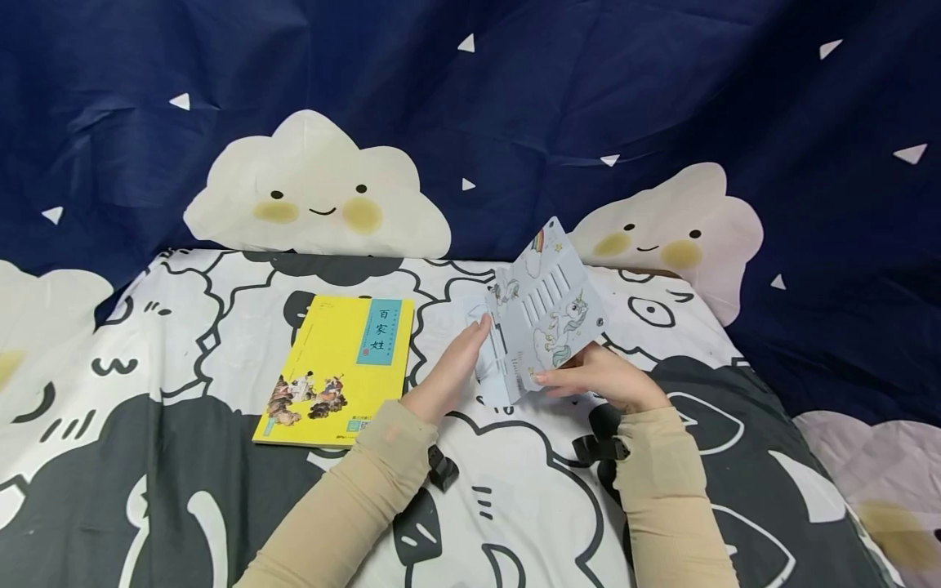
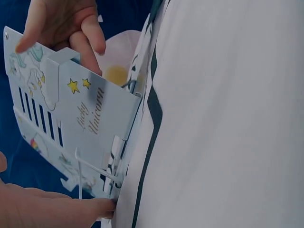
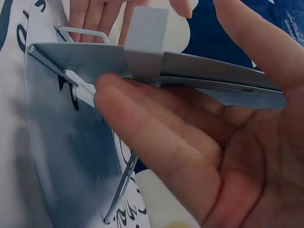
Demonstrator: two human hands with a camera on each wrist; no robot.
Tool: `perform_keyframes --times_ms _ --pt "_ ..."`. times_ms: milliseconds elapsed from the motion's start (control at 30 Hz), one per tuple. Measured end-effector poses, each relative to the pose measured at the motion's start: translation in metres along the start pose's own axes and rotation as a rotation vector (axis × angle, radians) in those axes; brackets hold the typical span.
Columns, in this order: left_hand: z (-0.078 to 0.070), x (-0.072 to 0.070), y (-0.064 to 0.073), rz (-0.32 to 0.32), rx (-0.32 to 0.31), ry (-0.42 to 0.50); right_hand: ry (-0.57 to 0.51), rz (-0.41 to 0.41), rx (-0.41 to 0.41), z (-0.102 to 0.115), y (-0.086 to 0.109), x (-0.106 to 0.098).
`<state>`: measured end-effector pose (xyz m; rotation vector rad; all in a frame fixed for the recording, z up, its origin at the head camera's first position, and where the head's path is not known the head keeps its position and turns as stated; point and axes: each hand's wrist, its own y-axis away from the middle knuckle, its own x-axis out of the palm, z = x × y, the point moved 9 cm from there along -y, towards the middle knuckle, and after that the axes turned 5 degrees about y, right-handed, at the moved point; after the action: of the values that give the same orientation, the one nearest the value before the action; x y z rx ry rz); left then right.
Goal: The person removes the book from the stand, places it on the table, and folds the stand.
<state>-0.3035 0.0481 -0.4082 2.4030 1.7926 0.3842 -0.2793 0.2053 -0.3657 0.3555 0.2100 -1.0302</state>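
A pale book stand (image 1: 532, 314) with unicorn drawings and a slotted panel is tilted up over the bedspread, its folding base partly opened. At its right lower edge my right hand (image 1: 613, 380) holds the panel, thumb on the printed front and fingers behind. My left hand (image 1: 452, 367) is at the stand's left side; in the left wrist view its fairly straight fingers (image 2: 71, 209) touch the lower corner near a wire page holder (image 2: 95, 168). The right wrist view shows the right fingers (image 3: 156, 137) under the panel, beside a white clip (image 3: 146, 42).
A yellow book (image 1: 334, 371) with a blue title label lies flat on the sheep-print bedspread (image 1: 507, 482), left of the hands. Behind hangs a dark blue cloth (image 1: 515, 98) with cloud faces and small white triangles. A black strap mount sits at each wrist.
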Motion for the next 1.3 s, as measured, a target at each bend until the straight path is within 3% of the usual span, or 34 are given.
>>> perform_keyframes --times_ms 200,533,833,1000,1100,1300 --pt "-0.004 -0.005 -0.003 -0.002 0.007 -0.009 0.062 0.023 -0.052 0.01 0.0 0.011" --pt "-0.007 -0.013 -0.009 -0.017 0.027 -0.028 0.108 0.047 -0.053 0.019 -0.004 0.025" --pt "-0.008 -0.011 -0.003 -0.024 0.027 -0.045 0.299 -0.029 -0.023 0.027 -0.001 0.019" --pt "-0.012 -0.011 0.001 -0.019 0.046 -0.044 0.302 -0.063 -0.008 0.036 0.007 0.015" --pt "-0.014 -0.013 0.004 -0.029 0.057 -0.051 0.28 -0.077 -0.044 0.044 0.011 0.013" --pt "-0.025 -0.015 0.011 -0.047 0.098 -0.046 0.34 -0.132 -0.073 0.056 0.018 0.009"
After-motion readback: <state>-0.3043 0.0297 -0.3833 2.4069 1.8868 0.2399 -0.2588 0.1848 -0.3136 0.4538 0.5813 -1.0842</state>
